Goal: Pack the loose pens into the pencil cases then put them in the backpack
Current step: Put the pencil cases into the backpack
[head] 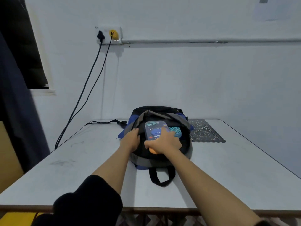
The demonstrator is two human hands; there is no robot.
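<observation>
Right grip (164,142) round pencil case (153,128)

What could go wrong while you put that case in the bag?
The space case sits tilted in the mouth of the backpack, so it might slide back out if the right hand lets go early. The teal case lies right beside it and may block it. If the left hand drops the rim, the opening could fall shut.

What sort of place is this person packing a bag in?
Probably a plain home or hostel room rather than a workshop: a white table by a painted wall, a wall socket with cables hanging down, and a backpack.
</observation>
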